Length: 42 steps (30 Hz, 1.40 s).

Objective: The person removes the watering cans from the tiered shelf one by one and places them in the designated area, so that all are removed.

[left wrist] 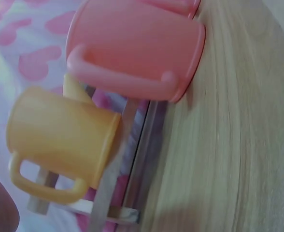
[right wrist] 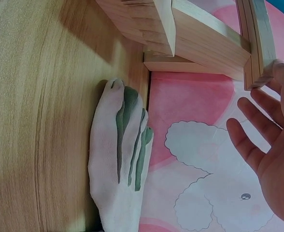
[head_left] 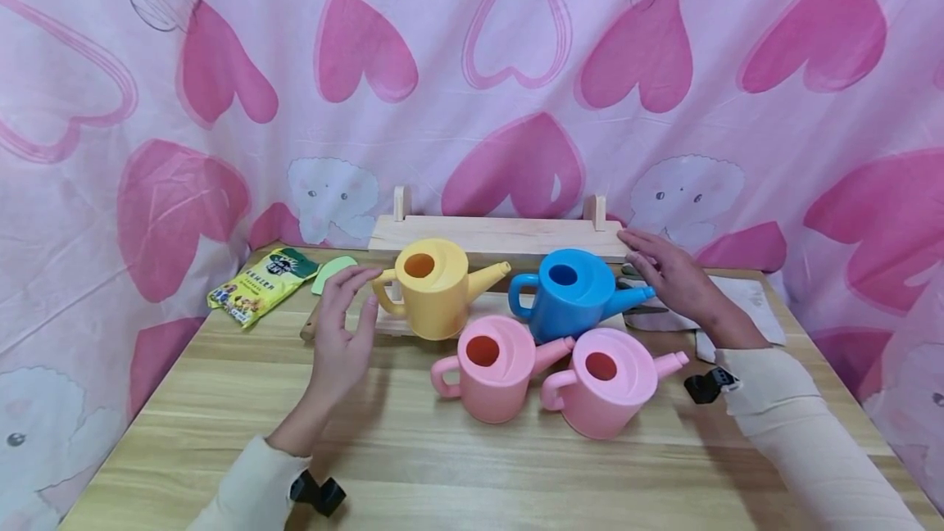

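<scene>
A yellow watering can (head_left: 435, 310) stands at the front of a two-level wooden shelf (head_left: 501, 234), its spout pointing right. My left hand (head_left: 345, 342) is beside it, fingers loosely extended, fingertips right at the handle in the head view. My right hand (head_left: 674, 281) reaches to the right end of the upper board; its fingers are mostly straight, and the fingertips touch the board's end in the right wrist view. A blue watering can (head_left: 568, 301) stands right of the yellow one. Two pink watering cans, left (head_left: 496, 379) and right (head_left: 608, 388), stand nearer on the table.
A yellow-green packet (head_left: 261, 285) lies at the back left, beside a light green tool head (head_left: 335, 273). Under my right hand are white gloves with green fingers (right wrist: 125, 145). The table (head_left: 442, 482) ends at a pink heart-patterned curtain (head_left: 442, 138).
</scene>
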Tool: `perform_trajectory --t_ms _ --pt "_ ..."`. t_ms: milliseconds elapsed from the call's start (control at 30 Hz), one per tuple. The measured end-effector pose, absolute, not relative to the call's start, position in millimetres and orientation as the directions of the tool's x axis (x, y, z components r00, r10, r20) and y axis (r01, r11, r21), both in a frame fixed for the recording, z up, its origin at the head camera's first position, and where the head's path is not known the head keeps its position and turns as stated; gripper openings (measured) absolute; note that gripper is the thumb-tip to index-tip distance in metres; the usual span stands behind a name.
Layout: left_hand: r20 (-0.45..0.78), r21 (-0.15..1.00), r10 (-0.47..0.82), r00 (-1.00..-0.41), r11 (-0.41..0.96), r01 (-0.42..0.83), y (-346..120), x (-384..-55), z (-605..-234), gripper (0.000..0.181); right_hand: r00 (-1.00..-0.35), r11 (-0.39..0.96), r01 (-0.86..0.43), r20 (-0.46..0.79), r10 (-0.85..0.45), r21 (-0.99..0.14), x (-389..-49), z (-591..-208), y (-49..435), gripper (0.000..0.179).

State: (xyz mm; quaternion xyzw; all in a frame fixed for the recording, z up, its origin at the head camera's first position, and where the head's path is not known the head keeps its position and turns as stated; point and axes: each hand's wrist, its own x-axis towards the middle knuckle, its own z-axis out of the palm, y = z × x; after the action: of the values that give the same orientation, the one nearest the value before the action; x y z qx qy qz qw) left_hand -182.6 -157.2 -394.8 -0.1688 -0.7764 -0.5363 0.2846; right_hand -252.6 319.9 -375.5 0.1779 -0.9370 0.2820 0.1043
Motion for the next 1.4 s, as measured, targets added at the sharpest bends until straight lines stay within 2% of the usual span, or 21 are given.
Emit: perform_trajectory --t_ms 300,467,800,1400 --pt "0.454 0.854 -0.011 -0.891 0.292 0.431 -168.3 -199.6 -409.8 0.044 -0.921 0.776 -0.380 0.281 -0.269 -0.504 -255.7 -374.8 318.2 0.052" --pt "0.370 0.891 0.008 -0.929 0.282 0.357 -169.3 -203.7 -412.2 0.046 -0.923 0.775 -0.375 0.283 -0.261 -0.508 -255.7 -374.3 317.7 0.053" --pt "0.375 0.884 0.038 -0.926 0.286 0.370 -171.3 -211.1 -415.8 0.036 -0.913 0.768 -0.399 0.295 -0.282 -0.502 -252.1 -372.5 318.2 0.053" --pt "0.359 0.877 0.045 -0.932 0.327 0.353 -172.4 -210.3 -413.3 0.032 -0.920 0.775 -0.385 0.277 -0.278 -0.501 -251.9 -372.9 319.1 0.053"
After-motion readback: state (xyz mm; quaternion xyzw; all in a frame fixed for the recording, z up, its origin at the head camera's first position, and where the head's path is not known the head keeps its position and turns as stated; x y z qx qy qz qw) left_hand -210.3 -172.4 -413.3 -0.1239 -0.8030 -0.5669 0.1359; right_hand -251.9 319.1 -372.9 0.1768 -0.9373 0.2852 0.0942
